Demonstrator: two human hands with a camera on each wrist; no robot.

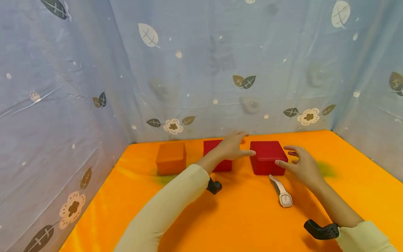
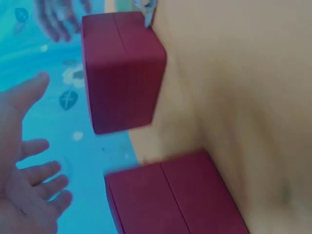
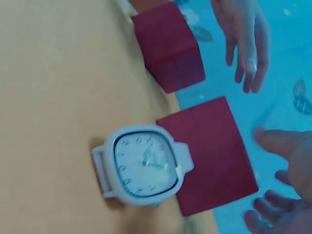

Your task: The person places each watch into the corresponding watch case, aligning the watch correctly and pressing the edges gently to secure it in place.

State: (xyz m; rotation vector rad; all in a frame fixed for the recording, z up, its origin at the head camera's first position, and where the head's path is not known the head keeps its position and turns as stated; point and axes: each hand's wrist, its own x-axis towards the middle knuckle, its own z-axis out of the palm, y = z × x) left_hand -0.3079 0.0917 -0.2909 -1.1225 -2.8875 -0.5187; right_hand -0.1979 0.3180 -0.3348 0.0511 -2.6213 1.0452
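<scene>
A closed red box (image 1: pixel 267 157) sits between my two hands on the orange cloth. My left hand (image 1: pixel 232 147), thumb extended and fingers spread, hovers left of it and partly hides a second red box (image 1: pixel 224 166). On the other side my right hand (image 1: pixel 300 166) has its thumb and fingers apart, level with the box's right side. In the right wrist view, a gap shows between this hand (image 3: pixel 287 185) and the box (image 3: pixel 219 161). Neither hand holds anything. A wristwatch (image 1: pixel 284 198) with a pale strap and square white dial lies in front of the right-hand red box.
An orange box (image 1: pixel 171 159) stands at the left of the row. Black wrist devices (image 1: pixel 322 231) are worn on both wrists. Behind and at the sides hangs a blue-grey curtain (image 1: pixel 201 70) with leaf and flower prints.
</scene>
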